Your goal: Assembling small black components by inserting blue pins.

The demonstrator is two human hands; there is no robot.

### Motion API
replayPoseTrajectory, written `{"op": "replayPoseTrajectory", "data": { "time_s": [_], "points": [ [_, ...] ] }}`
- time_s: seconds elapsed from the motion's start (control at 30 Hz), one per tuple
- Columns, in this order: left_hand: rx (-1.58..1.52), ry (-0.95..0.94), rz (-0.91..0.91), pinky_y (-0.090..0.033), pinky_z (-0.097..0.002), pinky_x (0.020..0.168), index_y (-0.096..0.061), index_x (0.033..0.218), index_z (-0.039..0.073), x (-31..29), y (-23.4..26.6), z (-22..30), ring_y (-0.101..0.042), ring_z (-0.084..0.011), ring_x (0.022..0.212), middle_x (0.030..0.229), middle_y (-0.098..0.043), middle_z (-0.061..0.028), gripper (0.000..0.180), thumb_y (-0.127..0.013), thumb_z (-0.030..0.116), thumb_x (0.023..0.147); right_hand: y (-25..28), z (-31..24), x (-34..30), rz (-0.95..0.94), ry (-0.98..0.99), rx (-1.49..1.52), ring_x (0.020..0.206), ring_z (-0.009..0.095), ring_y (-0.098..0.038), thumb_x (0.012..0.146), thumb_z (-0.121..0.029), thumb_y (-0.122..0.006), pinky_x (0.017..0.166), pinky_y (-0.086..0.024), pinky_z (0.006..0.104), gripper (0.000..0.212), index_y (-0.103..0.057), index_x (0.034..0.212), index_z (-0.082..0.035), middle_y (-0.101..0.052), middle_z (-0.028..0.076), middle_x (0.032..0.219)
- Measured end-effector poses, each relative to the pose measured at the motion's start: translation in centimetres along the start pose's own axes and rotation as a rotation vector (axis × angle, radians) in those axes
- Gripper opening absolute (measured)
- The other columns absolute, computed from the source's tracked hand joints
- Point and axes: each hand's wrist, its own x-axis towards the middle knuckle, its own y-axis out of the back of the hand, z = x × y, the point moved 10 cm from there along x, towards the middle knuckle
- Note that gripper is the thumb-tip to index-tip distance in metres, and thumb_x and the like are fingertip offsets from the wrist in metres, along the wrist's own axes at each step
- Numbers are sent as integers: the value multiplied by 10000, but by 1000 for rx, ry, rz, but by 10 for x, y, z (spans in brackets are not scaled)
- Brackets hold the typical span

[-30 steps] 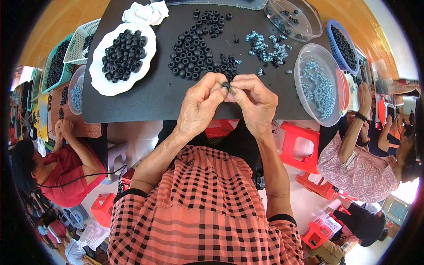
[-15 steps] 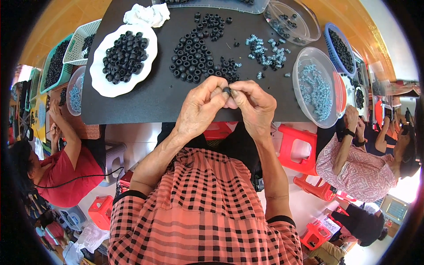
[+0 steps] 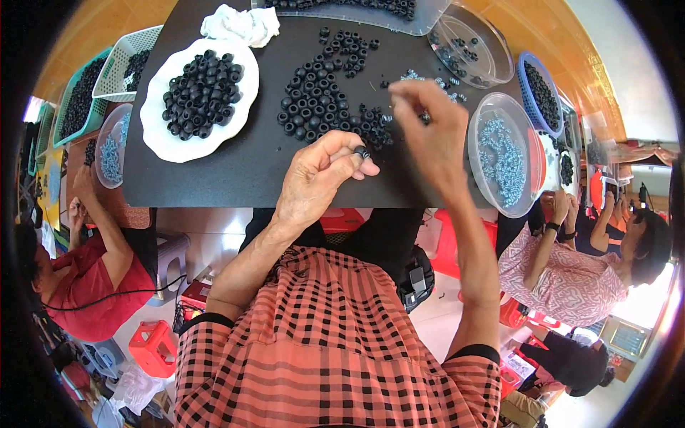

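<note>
My left hand [image 3: 322,175] is closed, pinching a black bead-like round piece [image 3: 359,150] between thumb and fingers near the table's front edge. A small light-coloured bit shows at that piece, too small to name. My right hand [image 3: 434,132] hovers over a loose pile of small blue coiled springs [image 3: 412,75], partly covering them. Its fingers are smeared by motion, so whether they hold anything cannot be told. Beyond my left hand lies a heap of black round pieces with holes [image 3: 314,100]. Smaller dark parts [image 3: 374,125] lie at the heap's right side.
A white scalloped plate [image 3: 151,114] of black pieces stands left, by crumpled white tissue [image 3: 242,26]. On the right are a clear tub [image 3: 477,143] of blue springs, a round clear container [image 3: 492,43] and a blue basket [image 3: 524,68]. People sit working at both sides.
My right hand has left my left hand and moved right and away, over the blue springs. My left hand stays nearly in place, still holding the black piece.
</note>
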Motion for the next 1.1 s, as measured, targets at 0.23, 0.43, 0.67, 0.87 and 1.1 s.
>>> {"op": "replayPoseTrajectory", "data": {
  "time_s": [0.23,0.43,0.67,0.87,1.1],
  "points": [
    [-85,48,-48,-489,-263,786,-534,1114,-23,2,-4,-5,-624,-113,825,924,-695,-135,212,-459,69,938,-36,28,35,-258,254,-422,736,303,-633,741,4,-624,675,-509,376,226,-662,963,-17,-634,148,861],
    [-196,57,-71,-482,-276,800,-539,1097,-19,0,0,-5,-618,-148,854,952,-662,-139,193,-457,83,955,-37,26,36,-244,175,-405,662,226,-618,726,21,-607,645,-493,303,230,-654,946,-30,-613,138,779],
    [-294,32,40,-476,-224,735,-570,1056,0,5,8,-5,-602,-96,772,869,-678,-92,158,-484,49,933,-28,0,-24,-262,-305,575,745,32,-568,831,32,-599,652,-460,191,108,-619,932,0,-610,-22,811],
    [-118,-10,40,-482,-234,761,-588,1012,-13,2,1,2,-606,-96,772,836,-661,-58,133,-501,60,944,-32,8,-45,-103,-278,767,757,61,-591,843,77,-569,669,-471,205,130,-597,947,4,-632,21,814],
    [-81,-12,48,-482,-237,778,-578,1044,-17,-1,-4,0,-612,-97,796,852,-668,-67,145,-503,60,947,-25,12,-55,-46,-268,886,760,66,-588,845,90,-551,688,-474,217,145,-603,954,10,-622,18,829]
  ]
}}
